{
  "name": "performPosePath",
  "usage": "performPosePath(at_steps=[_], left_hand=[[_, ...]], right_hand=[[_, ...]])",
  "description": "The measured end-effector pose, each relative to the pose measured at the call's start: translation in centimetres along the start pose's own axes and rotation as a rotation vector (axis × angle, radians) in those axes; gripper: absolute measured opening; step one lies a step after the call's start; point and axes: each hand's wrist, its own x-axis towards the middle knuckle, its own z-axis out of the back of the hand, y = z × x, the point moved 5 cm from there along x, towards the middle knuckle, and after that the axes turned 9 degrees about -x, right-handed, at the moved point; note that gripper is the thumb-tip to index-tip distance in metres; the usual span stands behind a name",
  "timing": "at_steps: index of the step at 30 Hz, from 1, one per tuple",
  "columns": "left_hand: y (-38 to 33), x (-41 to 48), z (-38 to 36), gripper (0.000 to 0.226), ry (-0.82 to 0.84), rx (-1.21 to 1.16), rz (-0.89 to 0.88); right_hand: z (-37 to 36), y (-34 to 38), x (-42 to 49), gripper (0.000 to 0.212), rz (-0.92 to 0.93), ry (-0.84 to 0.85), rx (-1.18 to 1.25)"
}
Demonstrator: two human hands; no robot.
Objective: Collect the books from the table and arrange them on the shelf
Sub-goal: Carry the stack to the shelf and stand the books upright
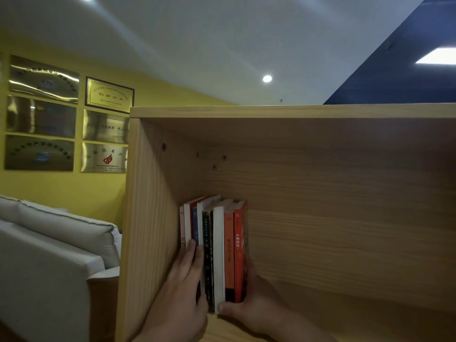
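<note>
On the head camera I count about eight upright paperback books [218,248] in a row, in the left corner of the pale wooden shelf [345,218]. The red spine [238,255] reads 小狗钱钱, and a gold framed plaque [109,95] reads 创新企业. My left hand [180,292] lays straight fingers [191,255] flat on the leftmost spines. My right hand [256,307] wraps the row's right end, thumb across the spines.

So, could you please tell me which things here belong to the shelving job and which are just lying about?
Job: books, upright in the wooden shelf; left hand pressing them; right hand gripping them.
Lying about: wall plaques, white sofa, ceiling light.
</note>
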Motion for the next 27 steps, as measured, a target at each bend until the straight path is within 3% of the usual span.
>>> performPosePath(at_steps=[4,11,19,27], left_hand=[[0.4,0.1,-0.7,0.107,0.065,0.019,0.021],[-0.2,-0.3,-0.3,0.086,0.059,-0.025,-0.053],[0.4,0.2,-1.1,0.104,0.136,0.043,0.011],[-0.7,-1.3,0.0,0.091,0.086,-0.045,0.023]], right_hand=[[-0.5,-0.1,0.6,0.139,-0.009,-0.044,-0.016],[-0.8,-0.6,0.9,0.132,-0.023,-0.100,-0.042],[-0.8,-0.9,1.0,0.126,0.027,-0.110,0.072],[0.1,0.1,-0.6,0.125,-0.064,-0.135,0.028]])
